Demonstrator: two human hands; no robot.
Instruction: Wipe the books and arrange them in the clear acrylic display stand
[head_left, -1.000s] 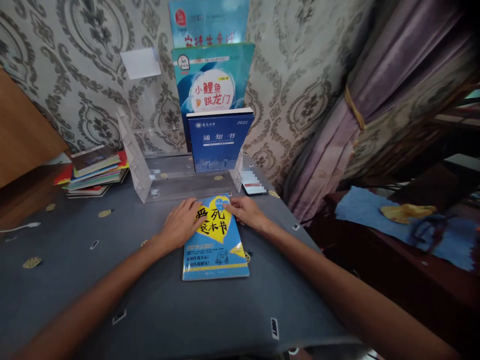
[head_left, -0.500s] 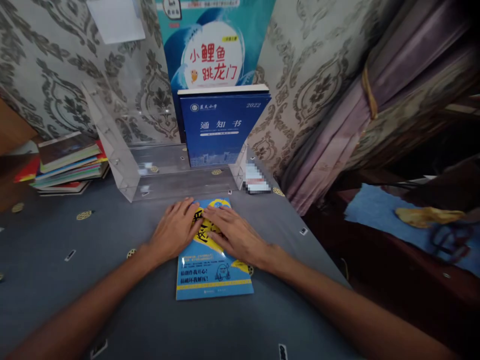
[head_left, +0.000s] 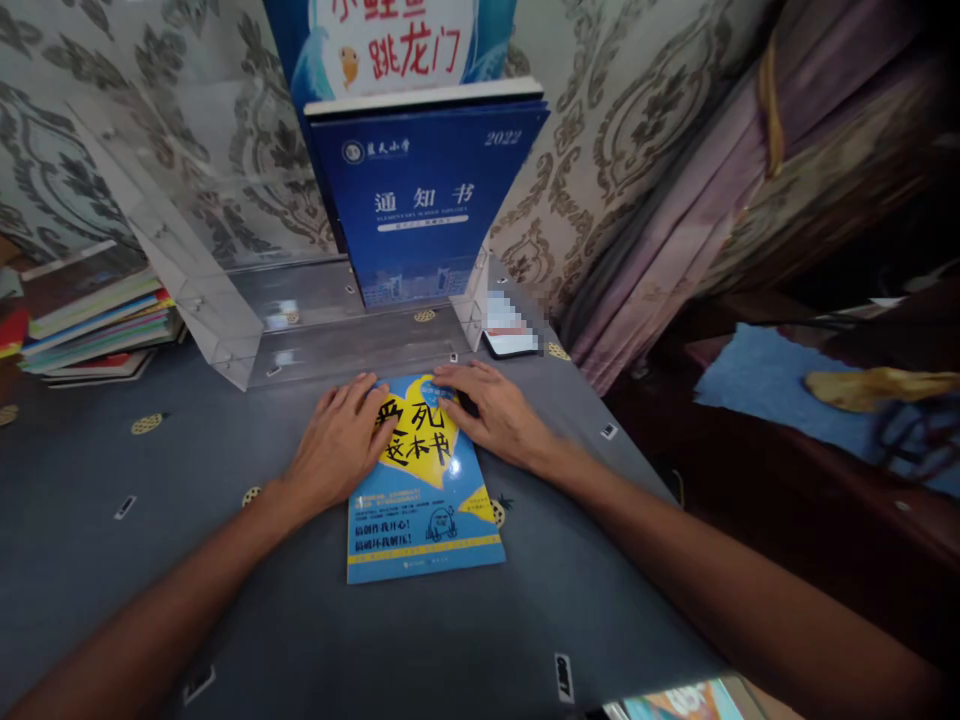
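A blue book [head_left: 426, 500] with a yellow heart and black lettering on its cover lies flat on the grey tablecloth [head_left: 285, 620]. My left hand [head_left: 341, 435] rests along the book's upper left edge, fingers stretched out and partly over the cover. On the opposite side my right hand [head_left: 491, 410] lies over the upper right corner, fingers extended, thumb on the cover. Both hands touch the book without gripping it. Just beyond stands a clear acrylic rack [head_left: 337, 350] holding a dark blue booklet [head_left: 427, 230] upright, with a teal book [head_left: 292, 45] behind it.
A stack of books [head_left: 97, 320] sits at the left. A phone [head_left: 512, 345], its screen blurred out, lies by the rack's right end. The table edge runs down the right side, near a purple curtain [head_left: 675, 240]. A blue cloth [head_left: 750, 390] lies beyond.
My hands have moved apart across the cover toward its two side edges, uncovering the heart and lettering. The view has tilted down, showing another colourful item at the bottom right.
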